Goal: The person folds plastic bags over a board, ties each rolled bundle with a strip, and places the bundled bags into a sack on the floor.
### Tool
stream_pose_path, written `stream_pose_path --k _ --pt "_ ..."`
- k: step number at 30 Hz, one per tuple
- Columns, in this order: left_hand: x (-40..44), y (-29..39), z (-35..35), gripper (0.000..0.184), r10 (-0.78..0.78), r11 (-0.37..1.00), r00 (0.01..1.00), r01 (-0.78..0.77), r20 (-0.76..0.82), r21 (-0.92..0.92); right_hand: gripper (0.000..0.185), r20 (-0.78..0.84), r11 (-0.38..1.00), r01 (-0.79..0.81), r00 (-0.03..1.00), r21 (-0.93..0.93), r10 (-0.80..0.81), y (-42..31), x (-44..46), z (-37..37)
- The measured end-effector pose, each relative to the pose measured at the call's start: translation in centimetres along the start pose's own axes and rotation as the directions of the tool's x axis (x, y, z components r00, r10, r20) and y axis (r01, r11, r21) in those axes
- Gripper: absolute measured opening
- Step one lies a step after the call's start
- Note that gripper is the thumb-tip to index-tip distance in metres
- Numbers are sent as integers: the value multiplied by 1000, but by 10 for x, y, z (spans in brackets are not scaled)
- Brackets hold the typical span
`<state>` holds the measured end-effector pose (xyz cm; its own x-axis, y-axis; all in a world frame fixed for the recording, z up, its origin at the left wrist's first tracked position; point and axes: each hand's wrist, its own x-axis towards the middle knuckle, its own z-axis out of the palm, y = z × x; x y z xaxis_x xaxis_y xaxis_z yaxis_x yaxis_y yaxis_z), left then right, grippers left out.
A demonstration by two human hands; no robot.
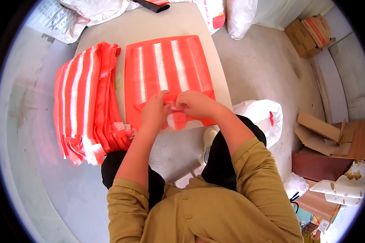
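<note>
Pinching the near end of the striped bag (148,69), the fingers of your right hand (196,103) are closed on its bunched film. Your left hand (153,111) meets the same bunched part, its fingertips close to your right ones; whether those fingers grip the film or only touch it, I cannot tell. Below your fingers a red and white piece of the bag hangs loose toward you. The rest of the bag lies spread flat on the bench (158,22), its red and white stripes running away from you, its near end at the bench's near edge.

Just to the left of it you have a thick stack (82,89) of folded bags in the same stripes, lying across the bench's left edge, the ends nearest you ragged and uneven. At the far edge sit white sacks (71,22) and a dark thing (153,6), cut off by the top of the view. Beside your right knee an open white sack (276,125) shows something red inside. Farther right, on the floor (255,60), are a closed carton (302,38) and an opened carton (318,135) with raised flaps
</note>
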<state>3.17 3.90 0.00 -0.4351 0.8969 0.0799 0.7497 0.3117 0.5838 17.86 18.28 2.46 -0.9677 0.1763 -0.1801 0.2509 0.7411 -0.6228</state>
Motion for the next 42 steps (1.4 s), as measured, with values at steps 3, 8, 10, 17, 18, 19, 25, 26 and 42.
stream_pose_path --k 3,8,10,17,18,19,25,26,42 --pt "-4 5 -7 41 53 999 999 -53 -3 10 17 -199 965 250 945 -78 -261 13 -11 23" --pt "-4 -1 -2 40 139 986 990 -141 27 89 17 -260 923 276 902 -268 -345 12 -22 36" --pt "-3 -3 -2 41 154 982 987 -157 36 102 17 -249 915 284 900 -287 -357 9 -25 36" --pt "-5 -8 -6 44 188 971 980 -195 66 138 26 -205 857 393 857 -332 -473 0 -27 47" --pt "-5 -9 -5 44 191 970 979 -199 70 138 24 -236 855 380 848 -353 -474 -2 -27 49" --pt "-5 -9 -5 45 195 969 978 -203 71 138 22 -231 865 362 861 -346 -453 -3 -27 49" --pt "-5 -9 -7 45 196 969 978 -205 76 136 12 -178 899 323 906 -295 -384 -4 -24 46" --pt "-5 -10 -6 45 203 968 976 -211 73 137 11 -169 901 318 911 -296 -377 -5 -23 44" --pt "-3 2 -22 31 107 993 990 -101 94 -61 20 -401 945 -156 876 288 267 -3 16 32"
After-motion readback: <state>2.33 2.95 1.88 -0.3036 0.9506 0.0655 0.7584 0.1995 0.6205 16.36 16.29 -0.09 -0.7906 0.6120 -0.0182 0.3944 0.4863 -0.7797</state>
